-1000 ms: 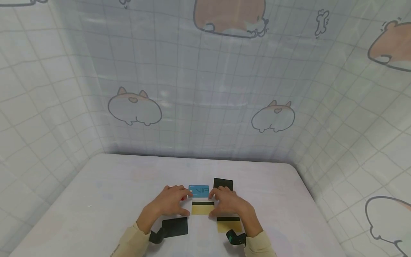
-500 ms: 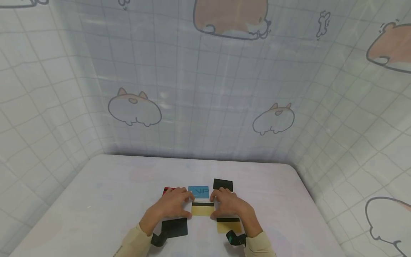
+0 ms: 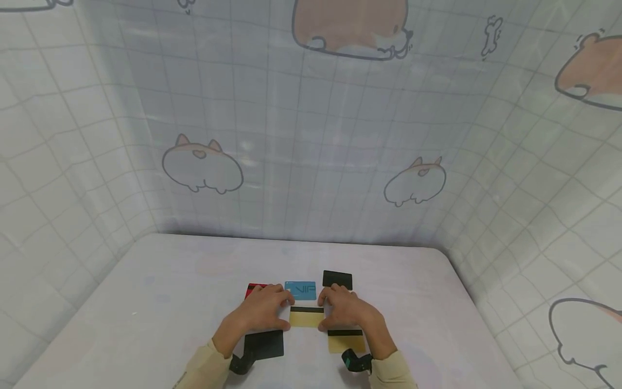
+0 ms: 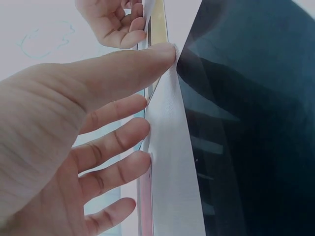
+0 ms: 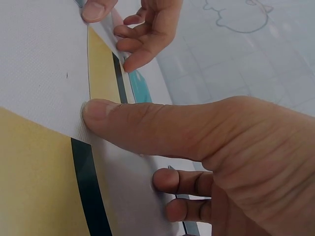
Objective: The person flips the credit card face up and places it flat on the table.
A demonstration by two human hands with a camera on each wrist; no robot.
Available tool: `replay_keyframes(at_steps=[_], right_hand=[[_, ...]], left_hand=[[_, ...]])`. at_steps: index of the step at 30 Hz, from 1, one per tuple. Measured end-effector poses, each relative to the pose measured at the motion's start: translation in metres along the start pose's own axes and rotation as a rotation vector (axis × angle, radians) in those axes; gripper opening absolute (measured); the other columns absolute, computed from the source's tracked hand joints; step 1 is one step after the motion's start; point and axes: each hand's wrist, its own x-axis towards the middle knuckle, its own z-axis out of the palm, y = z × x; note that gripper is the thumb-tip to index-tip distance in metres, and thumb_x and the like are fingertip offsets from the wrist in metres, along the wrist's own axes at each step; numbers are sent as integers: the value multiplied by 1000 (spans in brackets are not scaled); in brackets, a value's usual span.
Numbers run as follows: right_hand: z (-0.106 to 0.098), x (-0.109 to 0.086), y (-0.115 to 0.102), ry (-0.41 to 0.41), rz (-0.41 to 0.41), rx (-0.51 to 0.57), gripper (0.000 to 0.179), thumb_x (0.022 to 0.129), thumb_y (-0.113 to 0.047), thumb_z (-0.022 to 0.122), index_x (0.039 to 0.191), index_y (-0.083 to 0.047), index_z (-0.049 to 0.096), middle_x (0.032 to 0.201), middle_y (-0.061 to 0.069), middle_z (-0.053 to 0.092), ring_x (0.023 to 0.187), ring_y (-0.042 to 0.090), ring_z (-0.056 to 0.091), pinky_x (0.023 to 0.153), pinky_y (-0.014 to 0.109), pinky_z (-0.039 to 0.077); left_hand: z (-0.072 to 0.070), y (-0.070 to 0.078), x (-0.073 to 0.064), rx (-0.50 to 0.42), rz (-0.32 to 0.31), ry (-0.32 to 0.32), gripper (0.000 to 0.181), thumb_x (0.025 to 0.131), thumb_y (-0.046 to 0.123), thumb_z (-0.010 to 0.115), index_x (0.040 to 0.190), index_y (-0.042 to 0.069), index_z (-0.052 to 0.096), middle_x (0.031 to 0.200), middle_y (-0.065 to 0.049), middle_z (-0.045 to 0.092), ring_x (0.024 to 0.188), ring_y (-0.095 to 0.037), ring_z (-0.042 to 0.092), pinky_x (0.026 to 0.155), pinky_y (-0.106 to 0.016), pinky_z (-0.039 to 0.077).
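Observation:
A gold card with a black stripe lies flat on the white table between my two hands. My left hand is at its left edge, with the thumb by the near left corner and relaxed fingers by the blue VIP card. On the opposite side is my right hand, its thumb down by the near right corner and fingers bent loosely. Neither hand grips the card. Partly under my left hand's outline, a red card shows only its far edge.
A black card lies below my left wrist, and a second gold striped card below my right hand. Another black card sits beyond my right fingers. A patterned curtain encloses the table's back and sides.
My left hand has shifted slightly right toward the middle gold card, uncovering more of the red card. My right hand has barely moved, and the cards lie as before.

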Motion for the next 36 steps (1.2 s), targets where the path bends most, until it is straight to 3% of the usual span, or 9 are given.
replay_keyframes(at_steps=[17,36], right_hand=[[-2,-3,1,-4,-67,44,47,74,-37,88,110,-22,63,102,-8,52,94,12,43,81,37,43],[-2,-4,1,6,-66,11,45,73,-39,87,108,-22,64,103,-9,53,95,13,43,81,37,44]], left_hand=[[3,1,0,9,16,13,47,74,46,87,112,24,69,93,11,58,92,-11,54,85,-47,41],[3,6,0,27,3,4,52,71,52,87,111,23,68,89,12,54,90,-10,52,85,-46,42]])
